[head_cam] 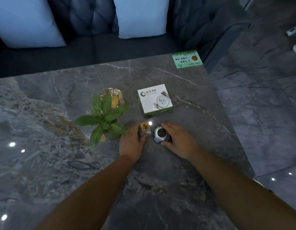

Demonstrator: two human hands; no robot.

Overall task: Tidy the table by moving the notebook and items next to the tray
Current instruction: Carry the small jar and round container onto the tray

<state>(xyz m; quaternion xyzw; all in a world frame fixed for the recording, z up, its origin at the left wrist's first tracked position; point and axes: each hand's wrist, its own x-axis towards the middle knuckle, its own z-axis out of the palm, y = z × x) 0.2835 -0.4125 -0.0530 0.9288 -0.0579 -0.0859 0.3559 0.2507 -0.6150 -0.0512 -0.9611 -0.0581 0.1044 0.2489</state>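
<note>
My left hand (132, 141) grips a clear toothpick holder (144, 128) full of toothpicks, standing upright on the marble table (44, 130). My right hand (178, 140) wraps around a small silver faceted device (161, 134) with a dark round top, just right of the holder. A white and green box (154, 99) lies flat a short way beyond both hands. A glass tray with a gold rim (111, 94) sits to the box's left, partly hidden by leaves. No notebook is in view.
A small potted green plant (104, 120) stands right beside my left hand. A green card (187, 58) lies at the table's far right corner. A dark sofa with pale cushions (140, 15) runs along the far edge. Floor lies right.
</note>
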